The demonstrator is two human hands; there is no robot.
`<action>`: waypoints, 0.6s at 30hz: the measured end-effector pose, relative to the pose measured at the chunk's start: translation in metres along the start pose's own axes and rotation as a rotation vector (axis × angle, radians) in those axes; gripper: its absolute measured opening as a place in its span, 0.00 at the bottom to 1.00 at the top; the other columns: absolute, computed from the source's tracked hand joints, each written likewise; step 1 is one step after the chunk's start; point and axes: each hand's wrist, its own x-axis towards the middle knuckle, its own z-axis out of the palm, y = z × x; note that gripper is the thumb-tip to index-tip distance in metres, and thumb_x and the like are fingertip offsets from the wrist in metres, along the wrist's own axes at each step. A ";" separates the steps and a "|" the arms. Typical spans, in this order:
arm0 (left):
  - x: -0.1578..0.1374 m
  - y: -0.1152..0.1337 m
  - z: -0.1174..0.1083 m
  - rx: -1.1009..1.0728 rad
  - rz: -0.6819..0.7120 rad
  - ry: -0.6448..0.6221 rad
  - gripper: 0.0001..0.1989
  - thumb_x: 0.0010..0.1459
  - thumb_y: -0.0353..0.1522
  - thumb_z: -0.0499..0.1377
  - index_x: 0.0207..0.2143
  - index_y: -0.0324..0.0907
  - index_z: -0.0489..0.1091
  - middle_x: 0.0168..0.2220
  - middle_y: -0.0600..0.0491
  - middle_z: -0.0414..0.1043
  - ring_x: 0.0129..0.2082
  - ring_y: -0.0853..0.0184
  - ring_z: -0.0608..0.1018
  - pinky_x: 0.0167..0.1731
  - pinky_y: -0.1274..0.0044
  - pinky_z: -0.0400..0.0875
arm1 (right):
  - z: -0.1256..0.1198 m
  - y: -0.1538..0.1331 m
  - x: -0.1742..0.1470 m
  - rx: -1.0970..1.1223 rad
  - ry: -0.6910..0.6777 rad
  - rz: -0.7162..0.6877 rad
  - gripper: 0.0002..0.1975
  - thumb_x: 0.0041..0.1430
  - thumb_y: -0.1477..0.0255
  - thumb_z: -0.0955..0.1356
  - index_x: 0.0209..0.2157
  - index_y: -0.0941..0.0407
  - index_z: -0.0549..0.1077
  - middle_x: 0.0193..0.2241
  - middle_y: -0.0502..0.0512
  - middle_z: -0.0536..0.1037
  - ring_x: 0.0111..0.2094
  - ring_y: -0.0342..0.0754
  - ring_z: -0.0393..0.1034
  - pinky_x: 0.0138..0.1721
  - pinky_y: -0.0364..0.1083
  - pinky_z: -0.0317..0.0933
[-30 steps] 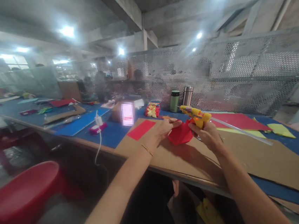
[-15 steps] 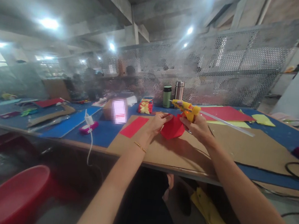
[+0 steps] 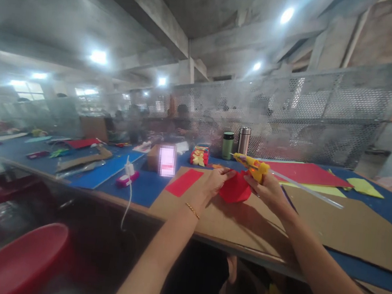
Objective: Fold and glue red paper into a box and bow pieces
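Observation:
My left hand pinches the left edge of a folded red piece, which looks like paper or felt, above the cardboard sheet. In my right hand is a yellow hot glue gun, its nozzle pointing left and a long clear glue stick jutting out behind. The fingers of my right hand also come up against the red piece's right edge. A flat red strip lies on the cardboard to the left of my left hand.
Behind my hands stand a green tumbler, a steel flask and a small red-yellow bundle. To the left, a purple power strip trails a white cable. Red sheets lie back right; a red stool stands lower left.
The camera view has shifted, so the whole scene sits lower and further right. Both hands keep their holds on the red piece and the glue gun.

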 end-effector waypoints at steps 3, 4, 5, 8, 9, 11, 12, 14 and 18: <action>0.000 0.001 0.001 -0.028 0.016 -0.004 0.32 0.26 0.46 0.85 0.30 0.39 0.80 0.30 0.50 0.84 0.34 0.60 0.86 0.42 0.71 0.76 | 0.000 0.003 0.000 0.017 0.024 0.055 0.16 0.59 0.55 0.76 0.34 0.52 0.74 0.19 0.46 0.66 0.19 0.44 0.57 0.20 0.46 0.54; -0.001 0.002 0.001 -0.041 0.020 -0.012 0.32 0.27 0.47 0.85 0.31 0.38 0.81 0.31 0.50 0.85 0.33 0.61 0.85 0.43 0.71 0.76 | 0.000 0.005 0.000 0.029 0.034 0.055 0.16 0.58 0.55 0.76 0.35 0.52 0.74 0.19 0.46 0.67 0.20 0.44 0.58 0.20 0.46 0.55; -0.001 0.003 0.001 -0.051 0.024 -0.016 0.32 0.28 0.46 0.85 0.32 0.38 0.81 0.31 0.50 0.85 0.32 0.62 0.85 0.43 0.71 0.76 | 0.000 0.007 0.001 0.043 0.045 0.049 0.15 0.58 0.56 0.76 0.36 0.52 0.75 0.20 0.47 0.68 0.21 0.45 0.59 0.21 0.46 0.56; -0.001 0.006 0.003 -0.053 0.032 -0.008 0.30 0.30 0.44 0.85 0.34 0.38 0.82 0.31 0.51 0.85 0.32 0.63 0.85 0.45 0.71 0.77 | 0.002 0.014 0.004 0.074 0.068 0.015 0.15 0.59 0.58 0.75 0.43 0.52 0.79 0.24 0.51 0.73 0.25 0.49 0.66 0.25 0.48 0.63; -0.002 0.007 0.003 -0.045 0.034 -0.004 0.29 0.32 0.43 0.85 0.34 0.38 0.82 0.31 0.51 0.85 0.32 0.62 0.86 0.46 0.71 0.78 | 0.003 0.015 0.005 0.066 0.060 0.016 0.16 0.60 0.58 0.75 0.45 0.51 0.80 0.26 0.52 0.75 0.27 0.51 0.68 0.27 0.49 0.65; -0.002 0.010 0.004 -0.018 0.034 -0.008 0.28 0.34 0.44 0.84 0.34 0.38 0.82 0.32 0.50 0.86 0.33 0.62 0.86 0.45 0.71 0.78 | 0.004 0.019 0.008 0.039 0.074 0.005 0.16 0.61 0.59 0.73 0.47 0.50 0.80 0.28 0.52 0.77 0.32 0.54 0.72 0.31 0.52 0.70; -0.002 0.012 0.003 -0.002 0.039 -0.017 0.28 0.35 0.44 0.84 0.36 0.38 0.82 0.33 0.50 0.86 0.33 0.63 0.86 0.44 0.72 0.78 | 0.004 0.020 0.009 0.026 0.076 -0.009 0.16 0.62 0.59 0.72 0.49 0.49 0.80 0.29 0.53 0.78 0.34 0.56 0.74 0.34 0.53 0.71; -0.003 0.016 0.002 0.025 0.048 -0.017 0.29 0.36 0.45 0.84 0.36 0.39 0.83 0.33 0.51 0.86 0.32 0.64 0.85 0.42 0.73 0.78 | 0.004 0.021 0.012 -0.009 0.086 -0.033 0.16 0.63 0.59 0.71 0.51 0.47 0.80 0.31 0.52 0.80 0.38 0.57 0.76 0.39 0.54 0.73; -0.006 0.022 0.002 0.063 0.040 -0.021 0.29 0.35 0.44 0.84 0.36 0.38 0.83 0.34 0.50 0.86 0.32 0.63 0.85 0.41 0.72 0.78 | 0.004 0.020 0.013 -0.085 0.079 -0.024 0.17 0.65 0.61 0.70 0.52 0.48 0.81 0.34 0.53 0.82 0.41 0.59 0.77 0.44 0.57 0.75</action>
